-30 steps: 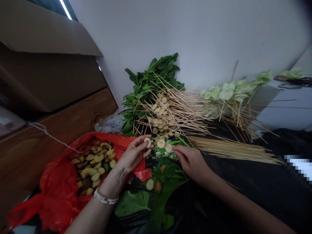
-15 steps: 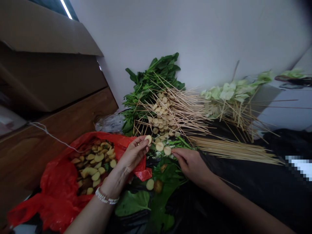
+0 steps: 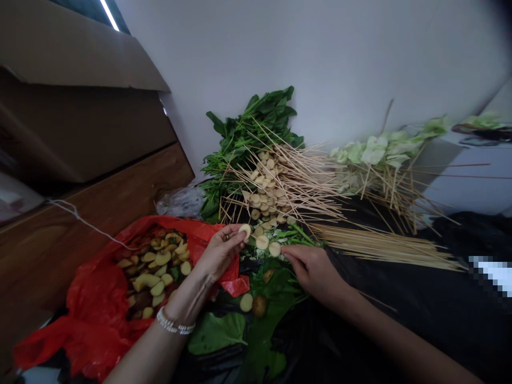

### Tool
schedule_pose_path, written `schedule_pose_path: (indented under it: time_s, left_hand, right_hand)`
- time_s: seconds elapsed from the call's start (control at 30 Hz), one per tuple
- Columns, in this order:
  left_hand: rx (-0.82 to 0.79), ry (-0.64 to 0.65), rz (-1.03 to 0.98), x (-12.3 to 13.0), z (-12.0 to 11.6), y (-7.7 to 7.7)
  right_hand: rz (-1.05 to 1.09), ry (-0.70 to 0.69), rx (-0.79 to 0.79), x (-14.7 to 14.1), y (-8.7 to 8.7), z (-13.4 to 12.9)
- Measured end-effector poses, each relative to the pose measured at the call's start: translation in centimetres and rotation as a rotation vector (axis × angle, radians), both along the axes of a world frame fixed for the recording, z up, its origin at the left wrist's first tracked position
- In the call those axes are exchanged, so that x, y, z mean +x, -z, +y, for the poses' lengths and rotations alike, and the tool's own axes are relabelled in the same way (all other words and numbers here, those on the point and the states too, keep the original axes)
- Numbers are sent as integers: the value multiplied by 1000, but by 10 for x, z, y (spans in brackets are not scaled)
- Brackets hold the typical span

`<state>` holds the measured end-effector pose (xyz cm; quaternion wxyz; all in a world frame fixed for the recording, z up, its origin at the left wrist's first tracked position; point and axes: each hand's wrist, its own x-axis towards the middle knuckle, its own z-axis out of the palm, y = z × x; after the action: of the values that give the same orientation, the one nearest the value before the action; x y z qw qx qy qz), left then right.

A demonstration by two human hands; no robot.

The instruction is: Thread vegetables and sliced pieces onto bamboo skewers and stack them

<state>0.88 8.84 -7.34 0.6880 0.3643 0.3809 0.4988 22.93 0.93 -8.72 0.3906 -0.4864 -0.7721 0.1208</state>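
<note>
My left hand (image 3: 223,249), with a beaded bracelet at its wrist, pinches a round potato slice (image 3: 245,230) between thumb and fingers. Closed at the fingertips, my right hand (image 3: 314,268) grips a skewer whose stick is mostly hidden. Two threaded potato slices (image 3: 262,242) sit in a row on it, just left of the fingers. The loose slice is close to the left end of that row. Below my hands, another cut slice (image 3: 246,303) and a brown unpeeled piece (image 3: 260,306) lie on large green leaves (image 3: 218,333).
Left of me, a red plastic bag (image 3: 90,298) holds many potato slices (image 3: 158,272). Behind my hands are finished potato skewers (image 3: 268,186) and leafy greens (image 3: 256,122). Bare bamboo sticks (image 3: 388,247) lie to the right, below cabbage skewers (image 3: 374,150). A cardboard box (image 3: 80,122) stands at left.
My left hand has moved its potato slice very slightly to the right and turned it a little. My right hand and the skewer are almost still.
</note>
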Motion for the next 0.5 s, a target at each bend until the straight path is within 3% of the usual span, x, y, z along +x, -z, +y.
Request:
schedule_pose_path:
  time_s: [0.23, 0.37, 0.5]
  left_hand:
    - [69, 6, 73, 7, -2, 10]
    - [38, 57, 59, 11, -6, 9]
    - [131, 91, 124, 13, -9, 10]
  right_hand:
    - [0, 38, 30, 0, 9, 3]
    - [28, 22, 5, -3, 7, 2]
    - [32, -19, -49, -4, 3, 0]
